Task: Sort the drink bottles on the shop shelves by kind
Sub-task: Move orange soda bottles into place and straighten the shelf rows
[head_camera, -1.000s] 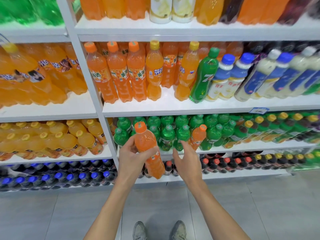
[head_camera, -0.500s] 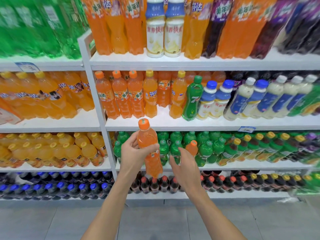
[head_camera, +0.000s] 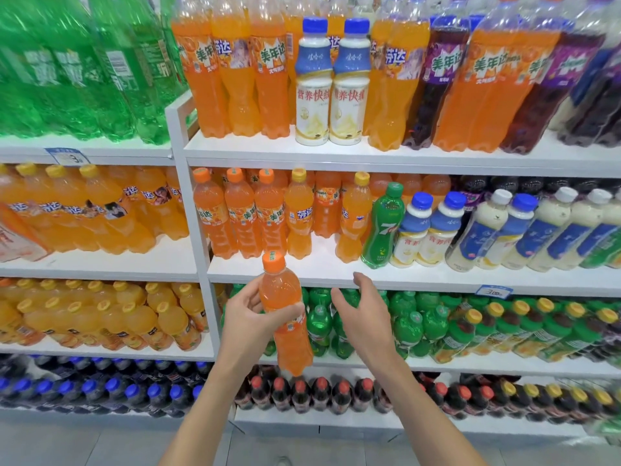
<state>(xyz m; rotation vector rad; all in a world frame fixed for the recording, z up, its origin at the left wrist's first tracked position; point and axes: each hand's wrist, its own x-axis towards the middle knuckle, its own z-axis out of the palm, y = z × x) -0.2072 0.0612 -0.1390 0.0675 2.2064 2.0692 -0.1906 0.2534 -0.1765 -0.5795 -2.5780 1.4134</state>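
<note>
I count two hands, left hand [head_camera: 248,319] and right hand [head_camera: 364,317], and one loose orange bottle [head_camera: 285,317] off the shelf. Top shelf of the right unit: two white milk bottles [head_camera: 313,85] with blue caps. Next shelf down, front row: three orange-capped orange bottles [head_camera: 240,218], two yellow-capped orange bottles [head_camera: 299,216], one green 7-Up bottle [head_camera: 384,227], two short blue-capped milk bottles [head_camera: 415,230], at least three white-capped pale bottles [head_camera: 484,227]. Two shelf labels: left price tag [head_camera: 65,157], right price tag [head_camera: 494,291]. Lower rows are too packed and blurred, I can't count them
</note>
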